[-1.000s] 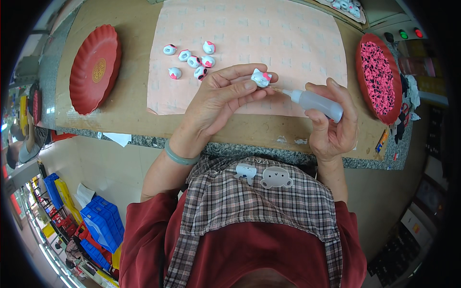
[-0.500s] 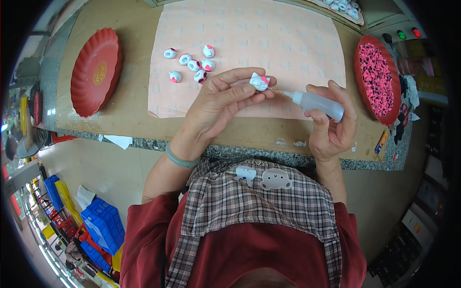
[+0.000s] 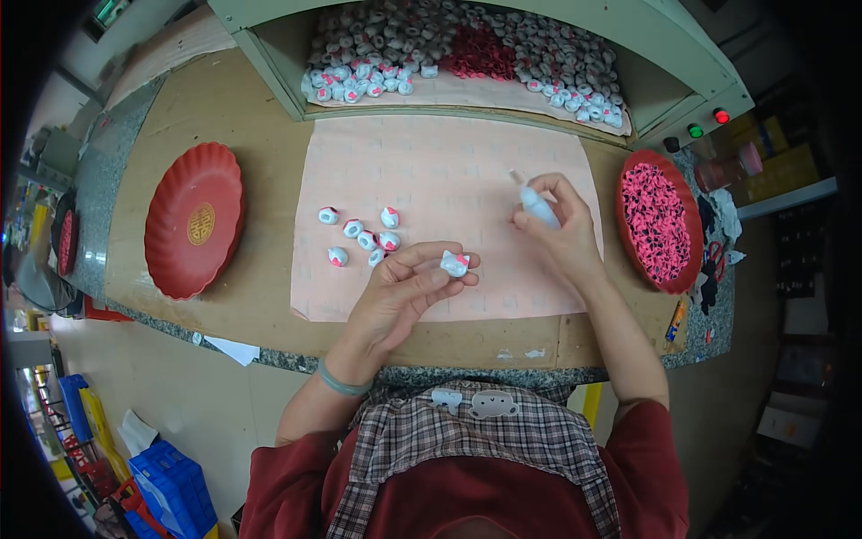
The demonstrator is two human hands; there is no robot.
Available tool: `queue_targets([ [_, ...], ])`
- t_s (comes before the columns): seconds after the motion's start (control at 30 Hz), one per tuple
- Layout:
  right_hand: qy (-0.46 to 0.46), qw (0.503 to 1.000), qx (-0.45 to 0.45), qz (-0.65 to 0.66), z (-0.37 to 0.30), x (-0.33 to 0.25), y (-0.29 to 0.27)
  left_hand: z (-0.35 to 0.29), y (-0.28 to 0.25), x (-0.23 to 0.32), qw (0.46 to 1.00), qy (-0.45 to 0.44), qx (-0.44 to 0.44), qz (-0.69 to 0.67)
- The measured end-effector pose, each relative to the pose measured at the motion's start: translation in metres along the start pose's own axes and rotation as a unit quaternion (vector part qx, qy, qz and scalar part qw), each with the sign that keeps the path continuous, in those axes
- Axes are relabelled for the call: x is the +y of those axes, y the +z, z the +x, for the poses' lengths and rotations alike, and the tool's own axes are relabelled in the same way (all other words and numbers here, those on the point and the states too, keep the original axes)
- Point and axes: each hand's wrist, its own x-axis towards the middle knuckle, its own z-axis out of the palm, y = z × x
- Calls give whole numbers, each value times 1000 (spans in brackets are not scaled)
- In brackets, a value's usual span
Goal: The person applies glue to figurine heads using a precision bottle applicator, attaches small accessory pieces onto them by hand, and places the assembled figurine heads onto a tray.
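Observation:
My left hand (image 3: 401, 292) pinches a small white cat-head piece (image 3: 453, 264) with a pink bow between thumb and fingers, above the front part of a pale pink sheet (image 3: 485, 296). My right hand (image 3: 572, 232) is wrapped round a translucent squeeze bottle (image 3: 539, 208), which tilts with its thin nozzle toward the far left. The nozzle is well apart from the held piece. Several similar white pieces (image 3: 366, 240) lie in a loose group on the sheet, just beyond my left hand; one is partly covered by that hand.
A red scalloped tray (image 3: 171, 269) lies at the left. Another red tray (image 3: 632, 256) at the right holds many pink-and-black bows (image 3: 660, 216). Across the back, a green-grey cabinet (image 3: 660, 108) with lit buttons shelters rows of pieces. An orange-and-blue tube (image 3: 675, 321) lies near the right edge.
The bottle has moved away from the cat-head piece, to the far side over the sheet. The view has tilted up, bringing the cabinet's inside into sight.

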Motion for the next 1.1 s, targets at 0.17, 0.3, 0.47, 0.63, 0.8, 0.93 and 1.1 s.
queue_targets([
  [0.17, -124, 931, 79, -334, 84, 9, -9, -2, -4, 6, 1000, 4, -2, 12],
  [0.3, -273, 845, 134, -441, 156, 19, -20, -2, -5, 7, 1000, 2, -5, -5],
  [0.47, -151, 809, 156, -546, 202, 31, -16, -3, -4, 7, 1000, -6, 4, -11],
  [0.63, -86, 795, 148, -582, 217, 32, -9, -6, -7, 7, 1000, -8, 2, -3],
  [0.8, -117, 813, 109, -560, 208, 31, -19, -8, -7, 6, 1000, -9, -9, 2],
  [0.93, 61, 981, 32, -182, 172, 8, -21, -8, -7, 7, 1000, -12, -8, 8],
  [1.1, 94, 991, -27, 86, 103, -22, 5, -8, -7, 7, 1000, -7, 2, 15],
])
